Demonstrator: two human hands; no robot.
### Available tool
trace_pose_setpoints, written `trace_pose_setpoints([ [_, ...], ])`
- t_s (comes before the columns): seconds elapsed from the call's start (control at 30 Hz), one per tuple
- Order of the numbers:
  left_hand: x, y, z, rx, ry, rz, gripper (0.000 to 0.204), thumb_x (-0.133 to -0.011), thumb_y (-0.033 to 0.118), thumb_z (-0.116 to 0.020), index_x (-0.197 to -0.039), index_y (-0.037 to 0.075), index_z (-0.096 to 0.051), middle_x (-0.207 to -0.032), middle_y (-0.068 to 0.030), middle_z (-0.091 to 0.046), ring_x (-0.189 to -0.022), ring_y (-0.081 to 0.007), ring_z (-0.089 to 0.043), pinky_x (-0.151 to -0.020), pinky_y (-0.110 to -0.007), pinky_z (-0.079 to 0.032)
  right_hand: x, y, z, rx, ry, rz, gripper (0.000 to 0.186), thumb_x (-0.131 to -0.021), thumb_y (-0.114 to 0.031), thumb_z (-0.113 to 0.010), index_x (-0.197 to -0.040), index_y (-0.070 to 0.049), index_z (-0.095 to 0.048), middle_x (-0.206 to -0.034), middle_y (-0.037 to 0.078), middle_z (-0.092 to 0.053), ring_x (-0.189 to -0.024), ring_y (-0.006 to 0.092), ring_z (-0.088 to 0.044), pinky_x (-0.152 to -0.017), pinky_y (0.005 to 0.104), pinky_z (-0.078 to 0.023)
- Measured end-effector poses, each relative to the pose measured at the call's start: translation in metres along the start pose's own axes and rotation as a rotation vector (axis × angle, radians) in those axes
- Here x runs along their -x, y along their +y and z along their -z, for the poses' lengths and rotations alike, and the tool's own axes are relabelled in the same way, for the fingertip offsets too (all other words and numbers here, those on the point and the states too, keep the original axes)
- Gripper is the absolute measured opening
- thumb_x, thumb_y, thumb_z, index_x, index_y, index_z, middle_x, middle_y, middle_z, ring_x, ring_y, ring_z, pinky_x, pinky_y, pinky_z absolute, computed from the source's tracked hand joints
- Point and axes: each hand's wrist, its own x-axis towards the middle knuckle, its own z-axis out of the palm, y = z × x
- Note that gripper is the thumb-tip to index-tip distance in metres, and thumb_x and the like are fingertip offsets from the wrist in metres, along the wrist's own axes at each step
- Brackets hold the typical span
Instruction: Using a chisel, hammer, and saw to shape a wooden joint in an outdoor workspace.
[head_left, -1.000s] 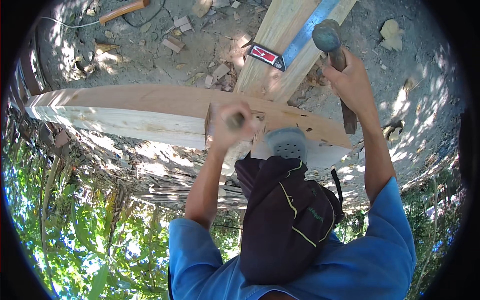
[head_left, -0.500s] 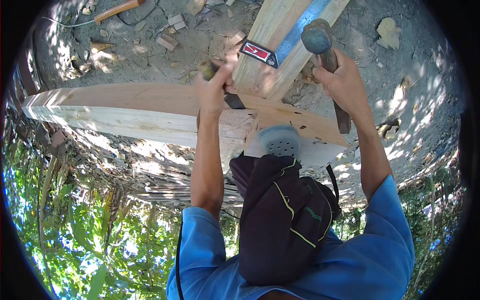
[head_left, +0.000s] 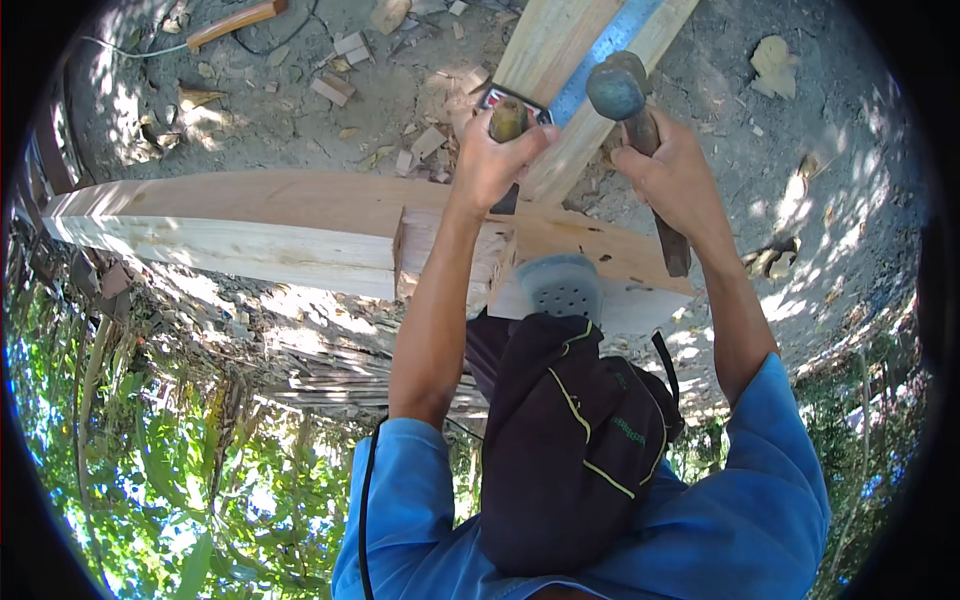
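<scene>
My left hand (head_left: pixel 487 172) is wrapped round the yellowish handle of a chisel (head_left: pixel 508 118). The chisel's dark blade points down at the right end of a notch (head_left: pixel 452 240) cut into a long timber beam (head_left: pixel 270 208); whether its tip touches the wood cannot be made out. Off to the right, my right hand (head_left: pixel 678 172) grips a mallet (head_left: pixel 617 88) by its shaft, its rounded grey-blue head raised above the far side of the beam. My foot in a grey perforated clog (head_left: pixel 560 284) rests on the beam, just right of the notch.
Beyond the beam lie pale planks (head_left: pixel 550 45) with a metal square (head_left: pixel 602 62) on top, its stock partly hidden by my left hand. Wood offcuts (head_left: pixel 333 88) litter the dirt. A wooden-handled tool (head_left: pixel 237 22) lies far left; foliage (head_left: pixel 200 470) fills the near left.
My left hand has moved right with the chisel, from over the notch to its right end, uncovering the notch's left edge. The mallet has come slightly left and down.
</scene>
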Motion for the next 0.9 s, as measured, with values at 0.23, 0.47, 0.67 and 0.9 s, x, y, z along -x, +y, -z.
trace_pose_setpoints([
  [0.23, -0.006, -0.012, -0.005, -0.115, -0.02, 0.027, 0.027, -0.08, 0.02, -0.077, -0.067, 0.006, -0.057, -0.057, 0.0031, -0.052, -0.049, -0.0066, -0.047, -0.047, -0.025, -0.038, 0.008, 0.002, 0.002, 0.025, -0.006, -0.033, 0.025, -0.077, -0.018, -0.063, -0.09, 0.003, -0.058, -0.069, 0.008, -0.056, -0.063, 0.0168, -0.052, -0.061, 0.0344, -0.044],
  [0.47, -0.005, -0.013, -0.008, -0.089, -0.054, 0.049, 0.029, -0.079, 0.024, -0.078, -0.069, 0.008, -0.057, -0.058, 0.0035, -0.052, -0.05, -0.0072, -0.047, -0.048, -0.025, -0.038, 0.003, 0.006, 0.004, 0.0, 0.032, 0.025, 0.015, -0.08, -0.012, -0.065, -0.084, -0.004, -0.053, -0.062, 0.001, -0.051, -0.048, 0.0092, -0.048, -0.045, 0.0266, -0.039],
  [0.67, -0.006, -0.016, -0.008, -0.067, -0.093, 0.06, 0.029, -0.079, 0.025, -0.079, -0.071, 0.007, -0.057, -0.061, 0.0033, -0.052, -0.051, -0.0073, -0.047, -0.048, -0.025, -0.038, 0.0, 0.006, 0.005, 0.002, 0.034, 0.019, 0.015, -0.081, -0.012, -0.066, -0.084, -0.005, -0.053, -0.061, 0.0, -0.051, -0.048, 0.0087, -0.048, -0.044, 0.0261, -0.038],
  [0.9, -0.007, -0.019, -0.012, -0.196, -0.13, -0.062, 0.021, -0.083, 0.015, -0.074, -0.072, 0.006, -0.058, -0.058, 0.0032, -0.051, -0.05, -0.0055, -0.045, -0.045, -0.024, -0.036, -0.006, -0.035, 0.03, -0.017, 0.165, 0.104, 0.015, -0.083, -0.017, -0.066, -0.085, -0.007, -0.056, -0.058, -0.002, -0.049, -0.047, 0.0065, -0.046, -0.047, 0.0245, -0.036],
])
